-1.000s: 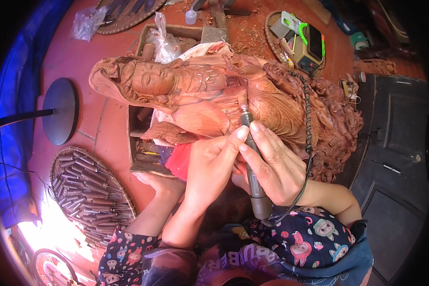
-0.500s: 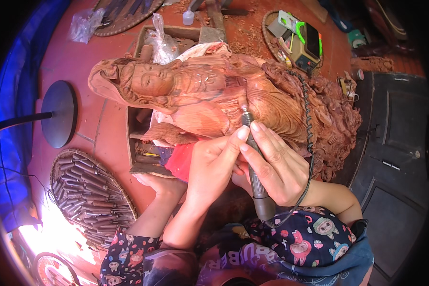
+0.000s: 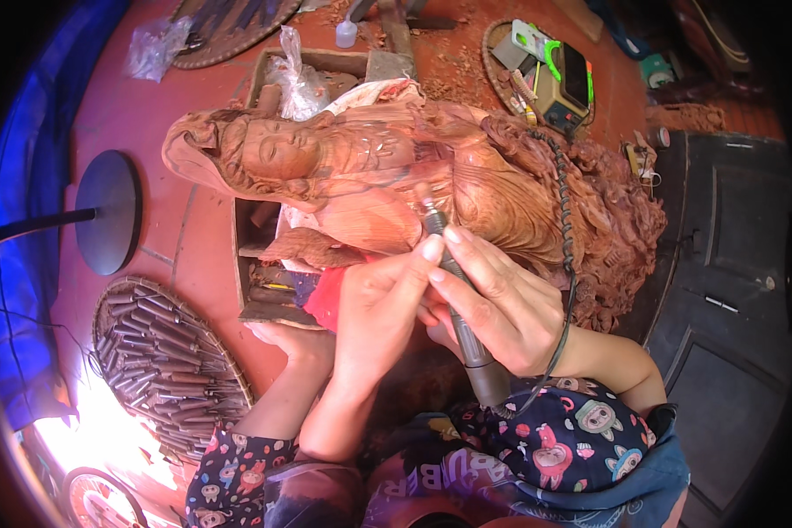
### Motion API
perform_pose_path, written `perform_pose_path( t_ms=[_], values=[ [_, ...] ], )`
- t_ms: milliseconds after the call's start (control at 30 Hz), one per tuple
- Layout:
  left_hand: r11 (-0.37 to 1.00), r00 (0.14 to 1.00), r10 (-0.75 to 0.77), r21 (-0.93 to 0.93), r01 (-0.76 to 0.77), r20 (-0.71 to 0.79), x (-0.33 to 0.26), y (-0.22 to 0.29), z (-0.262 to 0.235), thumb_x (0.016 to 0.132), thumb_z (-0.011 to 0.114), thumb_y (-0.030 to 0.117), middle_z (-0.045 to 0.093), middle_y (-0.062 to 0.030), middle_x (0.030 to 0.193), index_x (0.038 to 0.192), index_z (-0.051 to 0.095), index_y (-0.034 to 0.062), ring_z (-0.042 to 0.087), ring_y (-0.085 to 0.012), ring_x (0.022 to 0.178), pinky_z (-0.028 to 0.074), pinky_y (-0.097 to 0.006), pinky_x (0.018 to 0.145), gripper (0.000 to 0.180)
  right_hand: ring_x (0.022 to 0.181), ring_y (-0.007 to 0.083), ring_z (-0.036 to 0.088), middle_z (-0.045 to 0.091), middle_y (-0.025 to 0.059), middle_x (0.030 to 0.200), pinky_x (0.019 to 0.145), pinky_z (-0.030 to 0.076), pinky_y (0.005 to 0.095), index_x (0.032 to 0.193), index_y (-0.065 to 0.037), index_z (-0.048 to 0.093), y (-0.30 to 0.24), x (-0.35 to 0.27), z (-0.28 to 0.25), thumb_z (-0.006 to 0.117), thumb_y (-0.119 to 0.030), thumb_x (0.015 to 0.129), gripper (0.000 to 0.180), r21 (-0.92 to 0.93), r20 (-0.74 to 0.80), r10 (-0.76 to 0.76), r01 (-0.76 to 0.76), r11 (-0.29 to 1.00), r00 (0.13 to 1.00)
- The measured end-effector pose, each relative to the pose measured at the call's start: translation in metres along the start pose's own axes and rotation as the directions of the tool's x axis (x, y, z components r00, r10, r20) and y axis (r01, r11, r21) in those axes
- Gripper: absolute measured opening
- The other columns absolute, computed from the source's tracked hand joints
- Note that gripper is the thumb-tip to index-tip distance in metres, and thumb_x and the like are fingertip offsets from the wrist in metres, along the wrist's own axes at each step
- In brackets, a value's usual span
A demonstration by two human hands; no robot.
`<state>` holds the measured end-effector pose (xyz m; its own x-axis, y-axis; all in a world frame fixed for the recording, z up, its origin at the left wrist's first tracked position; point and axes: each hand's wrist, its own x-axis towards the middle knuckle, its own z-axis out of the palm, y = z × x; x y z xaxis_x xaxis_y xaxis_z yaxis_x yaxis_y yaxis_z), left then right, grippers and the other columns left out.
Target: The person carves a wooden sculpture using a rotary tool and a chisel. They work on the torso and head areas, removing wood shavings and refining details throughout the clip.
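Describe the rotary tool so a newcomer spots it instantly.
Find the big carved wooden figure lying across the middle. Over its near edge, the left hand and right hand hold a dark rotary tool. Unlike the tools piled in the basket, it has a coiled black cord.

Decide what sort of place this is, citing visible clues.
Probably a wood-carving workshop: a carved wooden statue lies face up, a corded handheld tool is held over it, and slim tools lie heaped at the left.
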<state>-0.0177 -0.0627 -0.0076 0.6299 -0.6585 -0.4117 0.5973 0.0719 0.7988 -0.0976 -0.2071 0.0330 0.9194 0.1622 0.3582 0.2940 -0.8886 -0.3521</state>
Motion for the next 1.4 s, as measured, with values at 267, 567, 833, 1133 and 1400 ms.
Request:
perform_pose_path(
  t_ms=[267,567,833,1133,1400],
  values=[
    [0.999,0.999,-0.043,-0.006,0.043,0.015,0.003,0.000,0.001,0.101,0.057,0.035,0.066,-0.0071,0.067,0.080,0.069,-0.0017,0.065,-0.0123,0.057,0.049,-0.022,0.052,0.044,0.106,0.0381,0.067,0.062,0.0288,0.120,0.089,0.057,0.0432,0.116,0.006,0.065,-0.005,-0.003,-0.002,0.066,-0.009,0.085,0.034,-0.074,0.015,0.003,-0.002,0.997,1.000],
    [1.000,0.999,0.004,-0.031,-0.005,-0.035,-0.002,0.003,-0.001,0.102,0.056,0.032,0.066,-0.0067,0.066,0.081,0.069,-0.0012,0.065,-0.0128,0.056,0.048,-0.021,0.051,0.041,0.106,0.0373,0.067,0.062,0.0270,0.120,0.088,0.058,0.0422,0.114,0.004,0.065,0.008,0.004,0.003,0.067,-0.008,0.082,0.035,0.122,-0.019,-0.022,0.024,0.992,1.000],
    [1.000,1.000,0.001,0.016,-0.001,0.018,0.008,0.001,0.006,0.101,0.056,0.034,0.066,-0.0056,0.067,0.081,0.069,-0.0015,0.064,-0.0117,0.056,0.048,-0.021,0.050,0.043,0.107,0.0378,0.067,0.062,0.0283,0.120,0.089,0.057,0.0425,0.116,0.004,0.065,-0.001,0.002,-0.003,0.065,-0.012,0.087,0.033,-0.130,-0.007,0.009,-0.009,0.991,1.000],
    [1.000,1.000,0.002,-0.026,-0.003,-0.029,0.003,0.001,-0.008,0.102,0.054,0.034,0.066,-0.0074,0.067,0.082,0.069,-0.0020,0.064,-0.0123,0.055,0.049,-0.021,0.050,0.043,0.106,0.0356,0.067,0.063,0.0255,0.121,0.089,0.057,0.0400,0.116,0.003,0.066,0.000,0.010,0.008,0.065,-0.012,0.088,0.032,-0.007,-0.036,-0.013,0.012,1.000,0.999],
    [1.000,1.000,-0.006,-0.006,0.006,0.025,0.006,-0.001,0.002,0.101,0.056,0.034,0.066,-0.0062,0.068,0.084,0.070,-0.0021,0.064,-0.0116,0.059,0.050,-0.022,0.053,0.042,0.107,0.0361,0.067,0.063,0.0255,0.121,0.089,0.057,0.0409,0.118,0.003,0.065,-0.003,0.000,0.003,0.066,-0.012,0.087,0.034,-0.137,-0.023,0.016,-0.019,0.990,1.000]
  ],
)
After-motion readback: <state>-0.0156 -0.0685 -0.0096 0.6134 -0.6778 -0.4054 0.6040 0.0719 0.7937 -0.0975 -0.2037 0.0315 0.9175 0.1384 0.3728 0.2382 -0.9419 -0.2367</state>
